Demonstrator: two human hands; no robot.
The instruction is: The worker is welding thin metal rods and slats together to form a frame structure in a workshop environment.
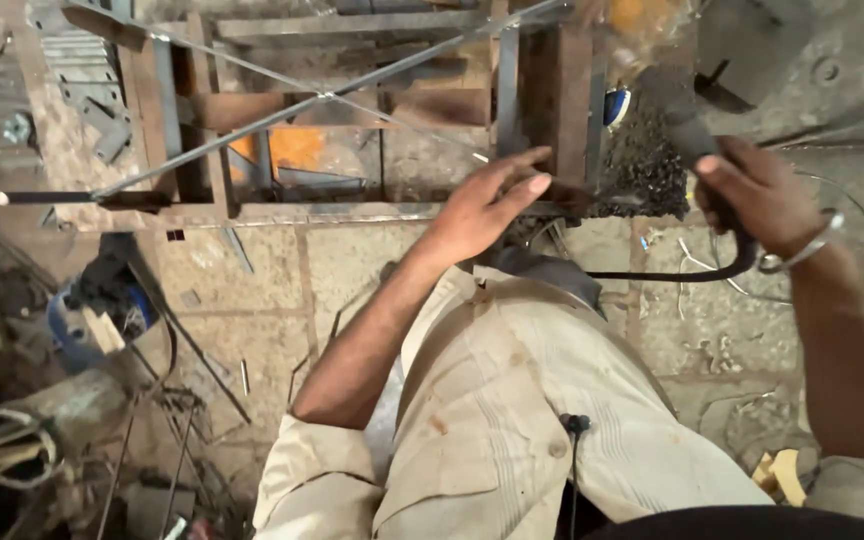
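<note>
One view, head camera: two bare hands are seen from above, over a cluttered workshop floor.
Left hand: the left hand (pixel 487 205) is held open at about 12 o'clock from the person's chest, the fingers (pixel 522 165) stretched and spread, nothing clamped in it. The fingertips are placed at the lower bar of a rusty metal frame (pixel 352 212); if they really touch the bar cannot be told.
Right hand: the right hand (pixel 757 195) is closed around the dark handle of a power tool (pixel 687 125), at about 2 o'clock in the picture. The upper part of the tool is blurred, so its kind cannot be told. A metal bangle (pixel 802 250) is worn on this wrist.
Cable: a black cable (pixel 672 274) is led from under the right hand toward 9 o'clock, and it ends behind the left forearm.
Hands together: the two hands are kept well apart, the left at the frame, the right at the tool.
Frame: the frame lies on the floor at 12 o'clock, with thin crossed rods (pixel 322 97) over it. An orange patch (pixel 297 145) is seen through it.
Shirt: a pale, stained shirt (pixel 512 400) fills the 6 o'clock area.
Floor at 8 o'clock: a blue machine (pixel 82 320), wires and scrap pieces are scattered there.
</note>
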